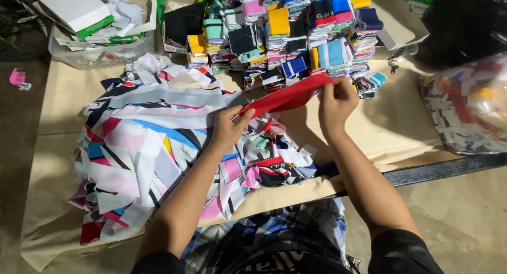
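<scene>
Bottom of frame: person's lap w/ plaid cloth, both forearms reaching up toward mid-frame. Left hand [228,127] is closed, thumb and fingers pinching one end of a red fabric strip [288,96]; right hand [336,101] is likewise closed, fingertips pinching the other end. The strip is held taut between them, slanting up to the right, just above the desk [393,123], centre of frame.

Under and left of the left hand: one big loose heap of printed fabric pieces [148,147], white, pink, blue, black; too many and too tangled to count. It spreads to the near desk edge.

Further up, top centre: folded coloured pieces in stacks [296,39], approx a dozen stacks, exact no. can't tell since they overlap. Upper left: 1 clear plastic tub [100,55] w/ 1 white-and-green box [74,10] on it. Far right: 1 clear bag of scraps [470,102]. On the floor at far left: 1 small pink item [18,77].

Risks, as I judge: the heap hangs at the near edge, so a forearm brushing it could push pieces onto the floor. The stacks lean and sit tight together; a knock w/ the right hand could topple several. The pinch is only at the strip's ends, so one end could slip.
</scene>
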